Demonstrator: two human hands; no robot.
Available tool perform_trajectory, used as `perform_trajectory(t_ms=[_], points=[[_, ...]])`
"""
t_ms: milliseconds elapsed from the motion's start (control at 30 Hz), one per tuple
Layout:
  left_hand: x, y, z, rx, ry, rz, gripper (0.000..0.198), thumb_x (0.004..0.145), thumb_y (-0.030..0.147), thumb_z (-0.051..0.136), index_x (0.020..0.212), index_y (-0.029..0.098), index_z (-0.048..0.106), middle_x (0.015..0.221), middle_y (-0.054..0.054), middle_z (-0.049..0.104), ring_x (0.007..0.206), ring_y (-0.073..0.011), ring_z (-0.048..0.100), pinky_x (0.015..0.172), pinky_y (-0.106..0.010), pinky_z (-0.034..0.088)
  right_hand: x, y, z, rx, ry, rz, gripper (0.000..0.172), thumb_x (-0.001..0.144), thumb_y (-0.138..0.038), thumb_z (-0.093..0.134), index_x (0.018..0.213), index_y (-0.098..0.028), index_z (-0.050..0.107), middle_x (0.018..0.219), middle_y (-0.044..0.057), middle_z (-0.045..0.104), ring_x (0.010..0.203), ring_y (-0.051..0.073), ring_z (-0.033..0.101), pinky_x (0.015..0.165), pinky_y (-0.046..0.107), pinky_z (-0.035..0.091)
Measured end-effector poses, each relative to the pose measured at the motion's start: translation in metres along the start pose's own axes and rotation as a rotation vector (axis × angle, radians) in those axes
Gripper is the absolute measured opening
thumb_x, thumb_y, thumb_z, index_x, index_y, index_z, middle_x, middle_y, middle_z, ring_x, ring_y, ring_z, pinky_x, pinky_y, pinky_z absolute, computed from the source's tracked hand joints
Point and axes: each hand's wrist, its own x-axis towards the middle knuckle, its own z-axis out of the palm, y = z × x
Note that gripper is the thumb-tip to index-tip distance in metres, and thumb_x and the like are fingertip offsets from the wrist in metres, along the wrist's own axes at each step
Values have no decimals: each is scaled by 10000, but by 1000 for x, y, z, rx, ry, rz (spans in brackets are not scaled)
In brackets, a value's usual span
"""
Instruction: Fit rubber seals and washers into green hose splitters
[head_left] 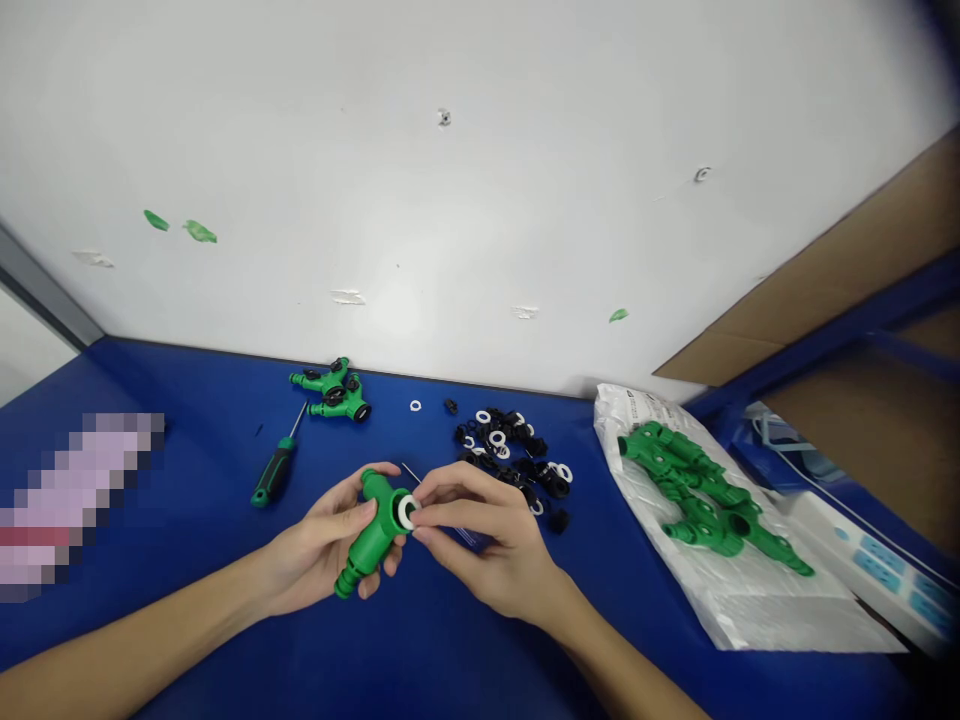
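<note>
Working over a blue bench (465,650), with green splitters (697,490) on a plastic bag (787,610) to the right and a heap of black fittings (506,450) beyond the hands, a person grips a green hose splitter (379,535) in the curled left hand (315,550) while the right hand (480,530) pinches a white washer (406,512) against its end.

The bare, slim left forearm (127,650) and right forearm (622,660) show smooth skin above the deep-blue flat workbench top (442,670), narrowing at rounded wrists into a slender, long-fingered left hand (315,550) and right hand (495,540).
</note>
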Motion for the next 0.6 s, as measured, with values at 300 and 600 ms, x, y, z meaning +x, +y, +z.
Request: perform_trajectory(t_ms=[300, 600], points=[[-1, -3, -7, -14, -97, -29, 371, 890, 293, 634, 1234, 265, 497, 816, -63, 718, 689, -197, 712, 460, -195, 523, 0, -1, 4, 126, 26, 65, 161, 838, -115, 688, 945, -222, 743, 961, 62, 664, 781, 147, 655, 683, 289, 575], [-1, -3, -5, 37, -170, -55, 390, 890, 286, 632, 1242, 258, 467, 812, -54, 706, 694, -200, 718, 458, -207, 547, -2, 0, 12, 382, 31, 348, 102, 822, -241, 719, 854, -195, 633, 880, 27, 590, 683, 109, 553, 633, 266, 521]])
